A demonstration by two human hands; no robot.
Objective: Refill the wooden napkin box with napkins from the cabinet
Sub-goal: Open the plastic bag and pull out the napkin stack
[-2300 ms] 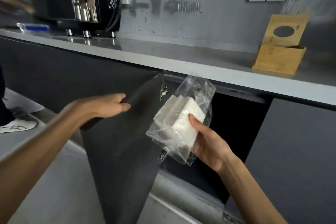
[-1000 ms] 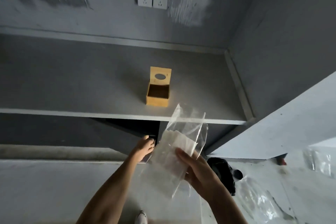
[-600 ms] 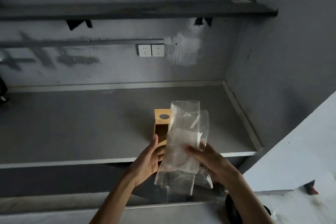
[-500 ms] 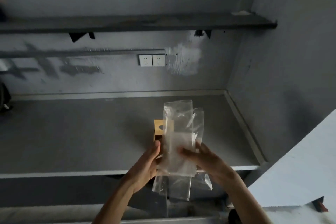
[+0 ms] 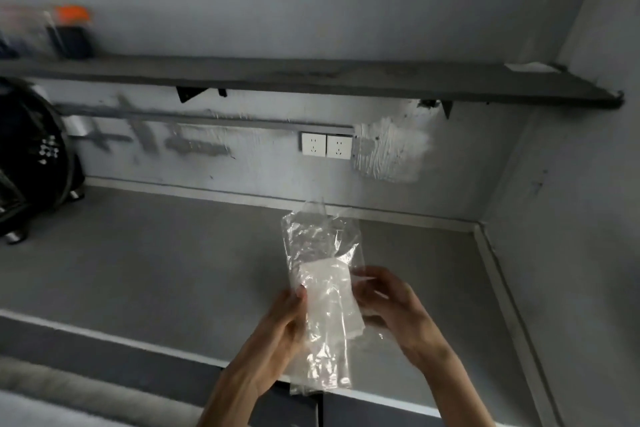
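Both hands grasp one clear bag [image 5: 320, 295] upright above the worktop [image 5: 156, 263]: left hand [image 5: 284, 319] pinches its left edge, right hand [image 5: 388, 308] its right side. One white napkin stack [image 5: 325, 284] sits mid-bag. The wooden box isn't visible, probably hidden behind the bag, can't tell. Step looks like opening the bag. Best: keep one hand on the stack through the plastic, spread the crumpled top, slide napkins out as one block so they stay square. Count: two hands, one bag, one stack, two sockets [image 5: 326, 146], one shelf [image 5: 311, 78].
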